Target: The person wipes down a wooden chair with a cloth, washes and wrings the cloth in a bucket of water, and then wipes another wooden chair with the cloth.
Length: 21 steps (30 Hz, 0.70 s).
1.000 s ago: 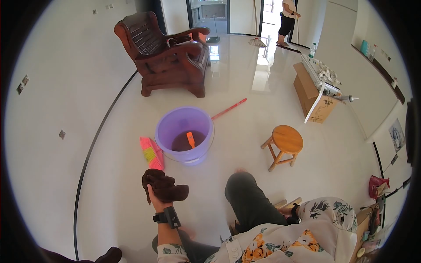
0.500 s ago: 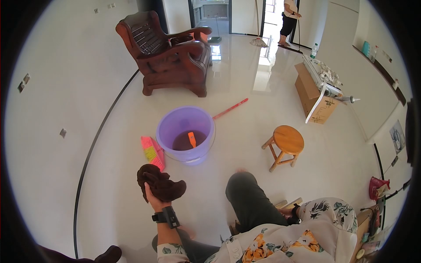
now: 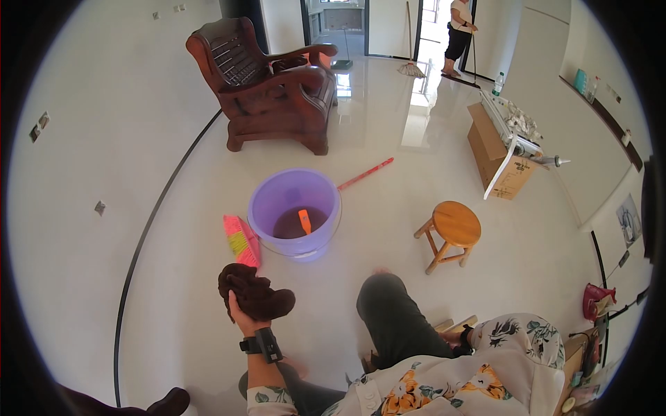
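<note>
A bunched dark brown cloth (image 3: 255, 291) rests in my left hand (image 3: 244, 317), whose fingers are wrapped round it, just in front of the bucket. My right hand (image 3: 454, 338) is down beside my right thigh near a wooden seat edge; its fingers are hidden. Ahead, the purple bucket (image 3: 295, 191) holds dark water with an orange-handled tool (image 3: 304, 221) in it. A pink and yellow brush head (image 3: 241, 240) lies left of the bucket, and a red stick (image 3: 365, 174) extends on the other side.
A round wooden stool (image 3: 456, 223) stands to the right, with a cardboard box (image 3: 510, 179) beyond it. A dark wooden armchair (image 3: 277, 104) is at the upper left. Far back, a person (image 3: 458, 38) holds a long handle near a mop (image 3: 411, 70).
My left hand has shifted slightly left with the brown cloth, whose folds have changed shape. My right hand has stayed in place.
</note>
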Available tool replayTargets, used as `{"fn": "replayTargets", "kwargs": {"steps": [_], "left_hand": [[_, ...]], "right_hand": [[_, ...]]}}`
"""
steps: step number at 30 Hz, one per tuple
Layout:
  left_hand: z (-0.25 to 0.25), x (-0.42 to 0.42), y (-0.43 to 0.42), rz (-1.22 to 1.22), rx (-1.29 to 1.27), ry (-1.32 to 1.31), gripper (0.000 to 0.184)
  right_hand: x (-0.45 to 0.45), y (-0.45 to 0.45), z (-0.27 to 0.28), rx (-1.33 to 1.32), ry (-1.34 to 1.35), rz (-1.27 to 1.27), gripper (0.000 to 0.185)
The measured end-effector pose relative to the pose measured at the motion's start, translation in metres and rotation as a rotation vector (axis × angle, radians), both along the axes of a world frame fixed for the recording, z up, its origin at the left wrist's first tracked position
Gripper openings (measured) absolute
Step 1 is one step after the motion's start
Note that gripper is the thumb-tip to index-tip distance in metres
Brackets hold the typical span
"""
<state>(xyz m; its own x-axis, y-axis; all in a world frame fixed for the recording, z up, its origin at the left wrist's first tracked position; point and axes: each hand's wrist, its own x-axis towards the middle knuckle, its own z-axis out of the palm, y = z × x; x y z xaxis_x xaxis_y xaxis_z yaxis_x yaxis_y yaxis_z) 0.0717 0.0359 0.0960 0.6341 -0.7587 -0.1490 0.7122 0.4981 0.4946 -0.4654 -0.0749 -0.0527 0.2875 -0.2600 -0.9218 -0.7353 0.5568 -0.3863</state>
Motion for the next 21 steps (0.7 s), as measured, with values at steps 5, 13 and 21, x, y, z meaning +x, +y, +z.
{"fn": "replayTargets", "kwargs": {"steps": [5,13,21], "left_hand": [[-0.006,0.002,0.003,0.02,0.04,0.05,0.048],[0.007,-0.006,0.002,0.058,0.062,0.047,0.044],[0.002,-0.003,0.0,0.076,0.054,0.056,0.047]], "right_hand": [[0.002,0.001,0.001,0.007,-0.004,-0.005,0.044],[0.005,-0.002,0.003,0.012,-0.011,-0.012,0.044],[0.003,-0.005,0.007,0.008,-0.014,-0.01,0.045]]}}
